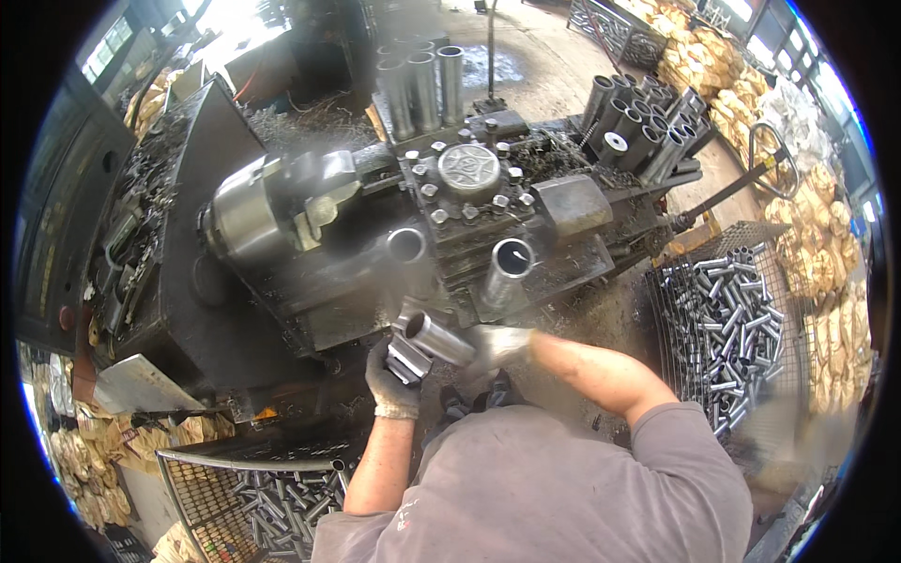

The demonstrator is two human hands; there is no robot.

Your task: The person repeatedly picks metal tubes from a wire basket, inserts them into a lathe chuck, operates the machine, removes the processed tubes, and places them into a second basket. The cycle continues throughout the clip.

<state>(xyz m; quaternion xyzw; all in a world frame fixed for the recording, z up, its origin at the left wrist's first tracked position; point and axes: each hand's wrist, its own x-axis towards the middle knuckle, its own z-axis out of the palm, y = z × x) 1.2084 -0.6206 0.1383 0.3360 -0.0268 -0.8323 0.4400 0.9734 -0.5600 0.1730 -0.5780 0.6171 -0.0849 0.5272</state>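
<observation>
My gloved right hand (499, 349) is closed around the lower end of a short metal tube (441, 340), tilted with its open mouth toward the left. My gloved left hand (390, 383) grips a small dark block with bright edges (407, 360), close beside the tube's mouth; I cannot tell exactly what the block is. Just beyond my hands, two more metal tubes stand upright on the lathe: one blurred tube (405, 250) and one sharper tube (510, 265) to its right. Behind them sits the bolted tool post (469, 171), with the lathe chuck (251, 208) to the left.
Several tubes (422, 89) stand behind the tool post, and a larger group (643, 127) stands at the back right. Wire baskets of short tubes are at the right (732, 328) and lower left (282, 502). A looped lever (774, 159) juts out at right.
</observation>
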